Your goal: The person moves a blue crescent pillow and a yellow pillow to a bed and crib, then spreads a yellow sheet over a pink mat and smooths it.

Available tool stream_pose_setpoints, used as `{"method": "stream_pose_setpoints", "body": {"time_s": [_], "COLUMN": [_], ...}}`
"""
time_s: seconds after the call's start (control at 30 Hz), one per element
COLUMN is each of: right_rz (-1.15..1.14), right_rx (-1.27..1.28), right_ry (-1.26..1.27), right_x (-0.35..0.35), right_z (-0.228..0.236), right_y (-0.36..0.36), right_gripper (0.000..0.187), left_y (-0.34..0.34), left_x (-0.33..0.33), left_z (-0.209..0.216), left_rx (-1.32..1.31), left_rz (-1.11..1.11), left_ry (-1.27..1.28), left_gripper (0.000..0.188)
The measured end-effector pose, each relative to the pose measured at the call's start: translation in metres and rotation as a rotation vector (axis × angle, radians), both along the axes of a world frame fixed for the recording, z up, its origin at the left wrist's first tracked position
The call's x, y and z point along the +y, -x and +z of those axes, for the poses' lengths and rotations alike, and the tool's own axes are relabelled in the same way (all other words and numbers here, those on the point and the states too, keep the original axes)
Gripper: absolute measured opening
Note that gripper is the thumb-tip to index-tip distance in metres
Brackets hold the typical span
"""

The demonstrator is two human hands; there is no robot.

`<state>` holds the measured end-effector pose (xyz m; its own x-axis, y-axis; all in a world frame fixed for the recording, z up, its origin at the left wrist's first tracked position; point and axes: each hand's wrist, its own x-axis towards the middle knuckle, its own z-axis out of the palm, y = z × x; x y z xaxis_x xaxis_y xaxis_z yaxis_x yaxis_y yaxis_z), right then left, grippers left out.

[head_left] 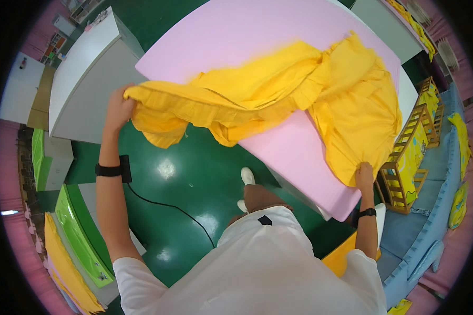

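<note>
A large yellow ruffled cloth [257,89] stretches between my two hands. My left hand [122,107] is closed on its left end, held out past the edge of a table with a pink cover [210,39]. From there the cloth droops in folds over the green floor. At the lower right corner of the cloth, my right hand [364,176] grips it in closed fingers, close to the table's near right corner. Between the hands the cloth is rumpled, and its right part lies over the pink cover. I cannot tell what kind of cloth article it is.
A white cabinet [92,63] stands left of the table. Wooden doll-size cots [404,163] with yellow bedding and a blue padded seat [410,226] are at the right. Green-fronted furniture [81,231] is at lower left. A black cable [168,205] runs from my left wrist.
</note>
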<state>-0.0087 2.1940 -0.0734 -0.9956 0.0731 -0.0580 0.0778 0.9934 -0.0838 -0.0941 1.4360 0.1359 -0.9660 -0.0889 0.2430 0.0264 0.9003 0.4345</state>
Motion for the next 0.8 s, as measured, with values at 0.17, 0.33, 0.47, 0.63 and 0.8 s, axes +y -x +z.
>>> {"method": "stream_pose_setpoints", "body": {"time_s": [0.17,0.33,0.47,0.63,0.8], "right_rz": [-0.110,-0.245,-0.279,-0.038,-0.233], "right_rx": [0.022,-0.204,0.034,0.133,0.143], "right_ry": [-0.032,-0.390,-0.120,0.216,0.166], "right_x": [-0.011,-0.033,-0.139,-0.288,-0.357], "right_z": [0.002,0.018,0.048,0.035,0.010], "right_y": [0.006,0.015,0.075,0.150,0.186], "right_gripper": [0.018,0.021,0.040,0.063,0.043], "left_y": [0.117,0.217,0.299,0.389,0.508], "left_x": [-0.087,-0.130,-0.177,-0.194,-0.234], "left_z": [-0.004,0.005,-0.003,-0.012,-0.004], "left_rx": [0.064,0.068,0.067,0.153,0.163], "left_rz": [0.026,0.034,-0.052,-0.051,-0.125], "left_ry": [-0.243,-0.324,-0.259,-0.165,-0.252], "left_gripper": [0.026,0.023,0.021,0.025,0.030]}}
